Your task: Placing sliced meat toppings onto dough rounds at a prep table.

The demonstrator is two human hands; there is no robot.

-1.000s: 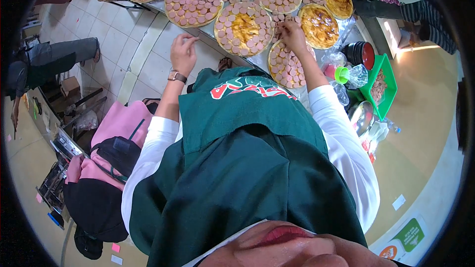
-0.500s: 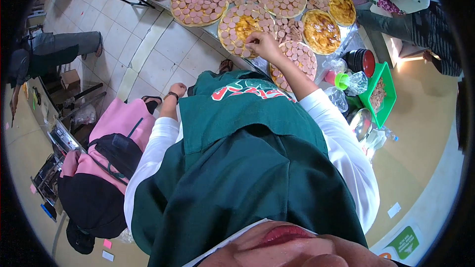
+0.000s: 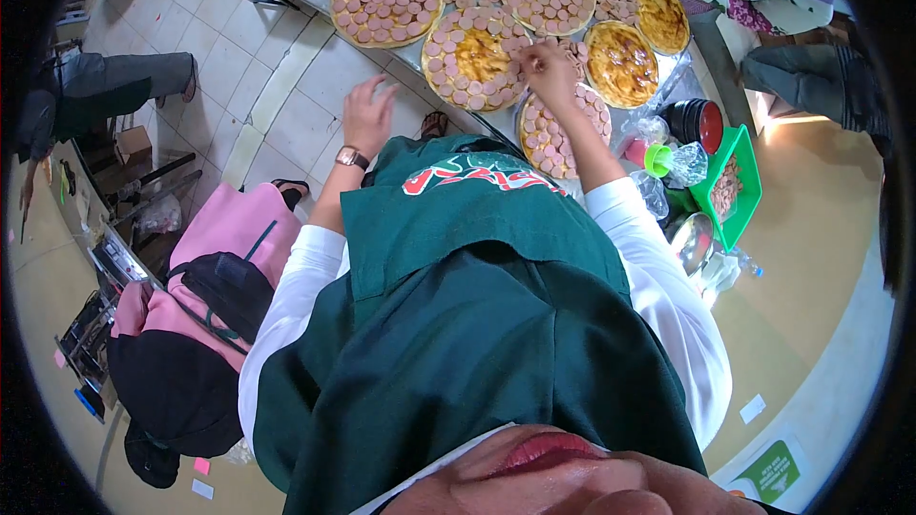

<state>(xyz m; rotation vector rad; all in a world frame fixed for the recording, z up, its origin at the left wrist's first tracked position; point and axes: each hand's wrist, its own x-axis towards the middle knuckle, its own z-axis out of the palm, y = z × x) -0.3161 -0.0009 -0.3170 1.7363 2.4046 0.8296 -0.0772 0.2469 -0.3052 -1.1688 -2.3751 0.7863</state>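
Observation:
My right hand [image 3: 551, 78] is over the table with its fingers curled together, beside a loose pile of sausage slices [image 3: 576, 53]. Whatever its fingertips hold is too small to make out. Just left of it lies a round pizza base [image 3: 480, 59], ringed with sausage slices around a bare, sauced middle. Under my right wrist is another pizza covered in slices [image 3: 565, 138]. My left hand [image 3: 367, 117], wearing a wristwatch, is raised off the table's near edge with its fingers apart and nothing in them.
More slice-covered pizzas [image 3: 386, 0] and sauced bases [image 3: 621, 63] crowd the table. To the right are black bowls [image 3: 695, 122], a green cup [image 3: 658, 160] and a green basket [image 3: 749, 193] holding slices. A person in pink [image 3: 234, 229] is at my left; other people stand around the table.
My right hand has moved right, from the partly covered pizza to the loose slices. My left hand has risen forward toward the table and its fingers have spread.

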